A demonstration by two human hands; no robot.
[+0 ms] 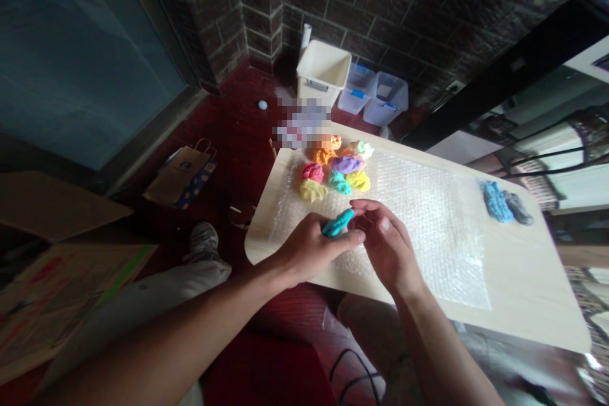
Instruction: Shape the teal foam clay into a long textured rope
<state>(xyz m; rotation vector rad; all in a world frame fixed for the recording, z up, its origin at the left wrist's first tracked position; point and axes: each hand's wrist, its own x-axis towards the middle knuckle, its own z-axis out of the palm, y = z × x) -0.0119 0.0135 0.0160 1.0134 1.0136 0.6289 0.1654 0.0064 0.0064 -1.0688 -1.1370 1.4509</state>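
My left hand (pixel 311 247) and my right hand (pixel 387 244) meet over a sheet of bubble wrap (pixel 419 216) on a pale wooden table (pixel 523 279). Both pinch a small teal piece of clay (pixel 337 223) between their fingertips. Behind them lies a cluster of several clay lumps (pixel 337 171): yellow, pink, orange, purple, teal and pale green. A blue clay lump (pixel 495 201) and a grey clay lump (pixel 518 208) lie at the table's far right.
On the red floor stand a cream bin (pixel 322 71), two clear boxes with blue latches (pixel 375 94) and a paper gift bag (pixel 183 176). Cardboard (pixel 52 254) lies at left. My shoe (pixel 202 242) rests beside the table. A brick wall stands behind.
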